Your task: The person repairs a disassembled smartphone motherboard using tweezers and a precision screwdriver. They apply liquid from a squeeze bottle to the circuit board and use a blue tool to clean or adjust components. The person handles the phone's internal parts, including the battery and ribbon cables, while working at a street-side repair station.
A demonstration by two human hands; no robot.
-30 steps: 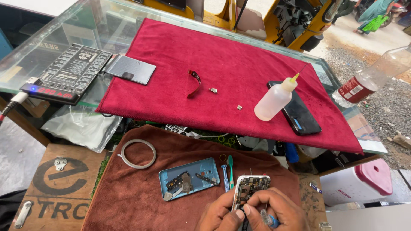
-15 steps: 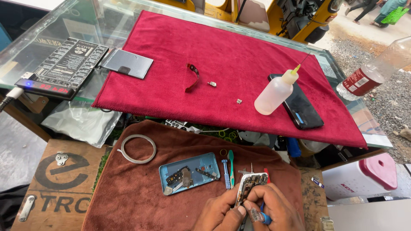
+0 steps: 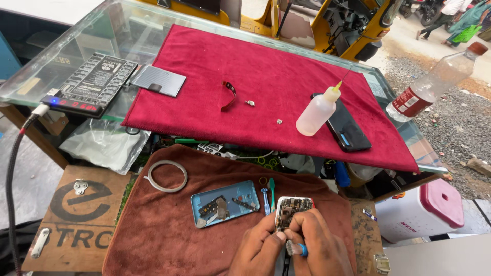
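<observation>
The left hand (image 3: 258, 250) grips the opened phone (image 3: 290, 209) by its stiff edges, the right hand (image 3: 319, 245) pinches a screwdriver (image 3: 296, 249) over its light, fragile bare circuitry.

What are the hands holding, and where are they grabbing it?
The left hand grips the opened phone by its lower end. The right hand pinches a small blue-handled tool near its handle, tip hidden by fingers.

Two hands (image 3: 286, 245), two cloths (image 3: 266, 87), two bottles (image 3: 317, 112), two screwdrivers (image 3: 266, 200), one opened phone (image 3: 290, 207), one blue phone back cover (image 3: 224, 202), one dark phone (image 3: 349, 128) and one tape ring (image 3: 166, 176) are in view.
</observation>
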